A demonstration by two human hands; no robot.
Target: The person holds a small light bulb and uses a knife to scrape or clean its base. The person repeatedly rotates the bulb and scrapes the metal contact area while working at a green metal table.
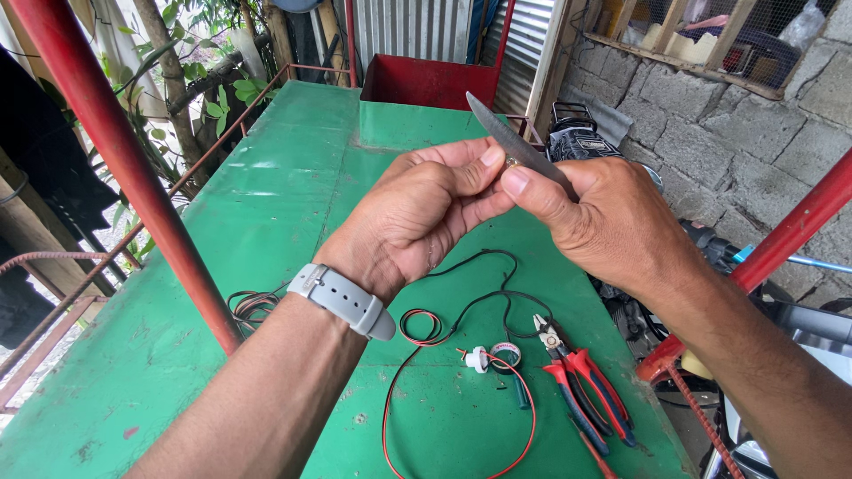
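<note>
A green-painted metal tabletop, scuffed and glossy, is seen outdoors, bounded by a grey block wall on the right and corrugated sheeting behind. A red steel post cuts across the view to the left of the left hand, and a red metal box stands beyond both hands.

Below the hands, thin red and black wires are looped on the tabletop. Just beside them lie a small white fitting, a small roll of tape and red-handled pliers. A coil of dark wire rests below the left wrist.

The left hand, a grey watch strap on its wrist, is curled nearly shut, thumb and forefinger pinched on something small; what it is cannot be made out. The right hand is closed around a knife, its slim grey blade angled up and away, the flat of it pressed under the thumb right where the two hands meet.
</note>
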